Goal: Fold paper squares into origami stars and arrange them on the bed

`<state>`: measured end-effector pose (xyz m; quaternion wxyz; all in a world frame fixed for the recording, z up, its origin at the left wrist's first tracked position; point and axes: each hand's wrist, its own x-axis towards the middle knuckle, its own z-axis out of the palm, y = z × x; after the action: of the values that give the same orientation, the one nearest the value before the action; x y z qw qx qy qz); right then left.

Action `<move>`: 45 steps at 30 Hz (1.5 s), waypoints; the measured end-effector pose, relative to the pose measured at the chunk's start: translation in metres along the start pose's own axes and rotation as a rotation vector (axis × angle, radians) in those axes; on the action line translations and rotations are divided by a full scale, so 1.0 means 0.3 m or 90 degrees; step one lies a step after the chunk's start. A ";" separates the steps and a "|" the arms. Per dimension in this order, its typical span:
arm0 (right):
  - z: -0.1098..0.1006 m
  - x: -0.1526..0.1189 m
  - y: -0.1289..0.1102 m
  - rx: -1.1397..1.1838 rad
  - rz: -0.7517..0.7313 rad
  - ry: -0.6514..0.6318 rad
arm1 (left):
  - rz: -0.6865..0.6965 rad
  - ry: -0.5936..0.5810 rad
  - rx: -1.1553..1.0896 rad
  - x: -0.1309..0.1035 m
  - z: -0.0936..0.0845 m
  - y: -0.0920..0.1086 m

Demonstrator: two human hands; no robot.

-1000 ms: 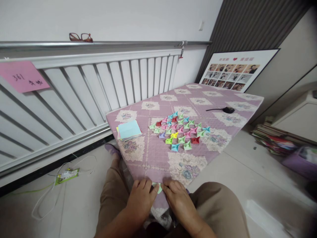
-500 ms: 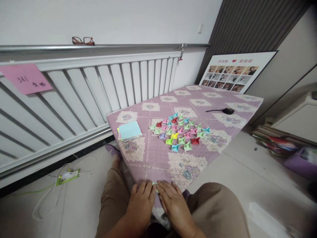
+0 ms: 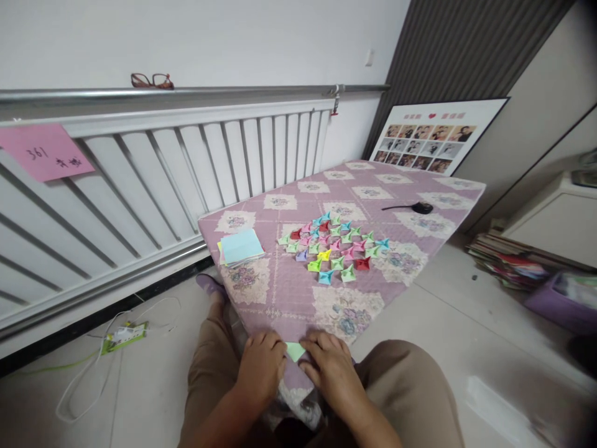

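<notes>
A small piece of pale green paper (image 3: 295, 351), folded to a point that faces me, lies at the near corner of the table. My left hand (image 3: 261, 364) has its curled fingers on the paper's left end. On the right end, my right hand (image 3: 330, 364) presses with fingers held close together, thumb toward me. Both ends of the paper are hidden under the fingers. Farther up the cloth sit several small folded paper shapes (image 3: 337, 264) in green, pink, blue, red, yellow and purple. A stack of square paper sheets (image 3: 242, 247), light blue on top, lies to their left.
A floral purple cloth (image 3: 289, 298) covers the table. Toward its far right lies a black round object with a thin tail (image 3: 422, 208). A white radiator (image 3: 233, 155) runs along the left, and a power strip (image 3: 124, 336) with cables is on the floor.
My hands have moved slightly apart, and more of the green folded paper now shows between them. The whole view has shifted a little.
</notes>
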<state>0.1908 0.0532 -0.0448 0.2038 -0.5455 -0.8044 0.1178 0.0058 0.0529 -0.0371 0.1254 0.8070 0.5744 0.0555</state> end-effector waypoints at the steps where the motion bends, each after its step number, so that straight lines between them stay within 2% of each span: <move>1: 0.000 0.007 0.001 0.002 0.005 0.003 | 0.002 0.001 -0.007 0.007 -0.002 -0.006; 8: 0.022 0.029 0.026 0.011 -0.015 0.036 | 0.086 -0.006 -0.067 0.040 0.001 -0.047; 13: 0.018 0.017 0.029 0.036 -0.019 0.036 | 0.148 -0.007 -0.040 0.054 0.008 -0.057; 19: 0.002 -0.009 0.033 0.069 -0.066 0.000 | 0.168 -0.014 -0.023 0.059 0.003 -0.061; 27: 0.018 -0.013 0.025 0.041 -0.065 0.025 | 0.193 -0.031 -0.025 0.059 -0.016 -0.063; 30: 0.042 -0.006 0.021 0.038 -0.034 0.065 | 0.177 -0.007 -0.056 0.052 -0.004 -0.056; 34: 0.066 0.000 0.014 0.023 0.004 0.107 | 0.082 0.010 -0.076 0.044 0.008 -0.030; 37: 0.064 0.000 0.011 0.018 0.007 0.094 | 0.029 0.009 -0.087 0.045 0.003 -0.014; 45: 0.052 -0.004 0.005 0.017 0.008 0.068 | 0.022 -0.052 -0.102 0.068 -0.027 -0.009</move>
<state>0.1853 0.0531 -0.0596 0.2533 -0.5532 -0.7873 0.1003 0.0083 0.0742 -0.0313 0.2116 0.8060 0.5483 0.0705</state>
